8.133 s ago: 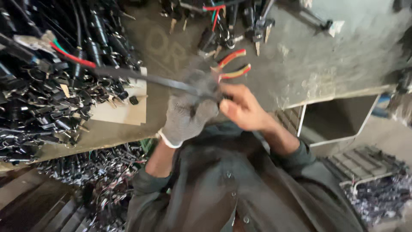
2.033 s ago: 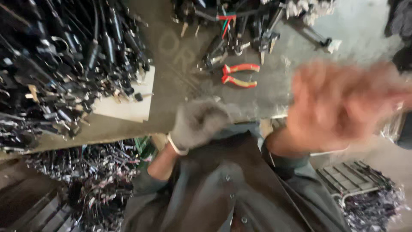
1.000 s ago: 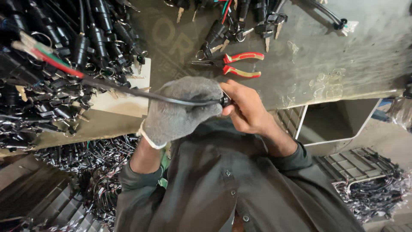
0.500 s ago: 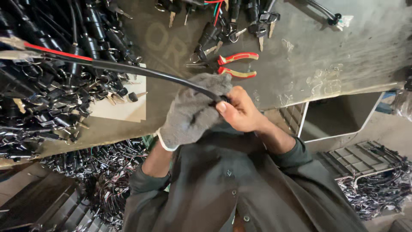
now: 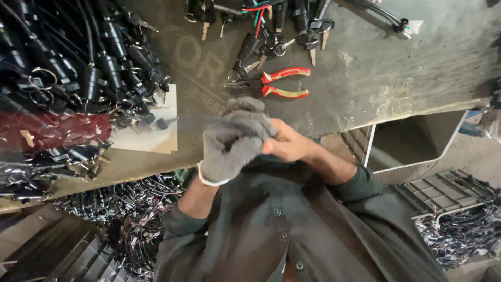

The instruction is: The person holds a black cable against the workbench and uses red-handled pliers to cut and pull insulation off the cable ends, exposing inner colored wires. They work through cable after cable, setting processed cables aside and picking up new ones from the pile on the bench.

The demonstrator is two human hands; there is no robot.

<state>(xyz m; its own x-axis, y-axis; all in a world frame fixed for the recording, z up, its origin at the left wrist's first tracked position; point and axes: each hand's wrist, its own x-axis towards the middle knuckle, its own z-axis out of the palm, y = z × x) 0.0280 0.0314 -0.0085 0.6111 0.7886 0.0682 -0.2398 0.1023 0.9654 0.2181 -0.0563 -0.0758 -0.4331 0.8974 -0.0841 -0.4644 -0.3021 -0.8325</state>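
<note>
My left hand [image 5: 234, 142], in a grey knit glove, is closed in a fist at the near edge of the metal workbench [image 5: 396, 68]. My bare right hand [image 5: 288, 144] presses against it from the right, fingers curled. Both grip a black cable [image 5: 195, 121] that runs off to the left as a faint blurred streak. Its far end with red wires [image 5: 52, 130] shows only as a dark red smear over the pile on the left. The part of the cable inside my hands is hidden.
Red-handled pliers [image 5: 284, 83] lie on the bench just beyond my hands. A heap of black keyed switches with cables [image 5: 78, 73] fills the left, partly on a white sheet [image 5: 148, 137]. More switches [image 5: 271, 26] lie at the top. Wire bundles [image 5: 122, 219] cover the floor.
The cable, sharp and stretched to the upper left half a second ago, now whips by as a blur lower on the left. My hands have closed tighter together.
</note>
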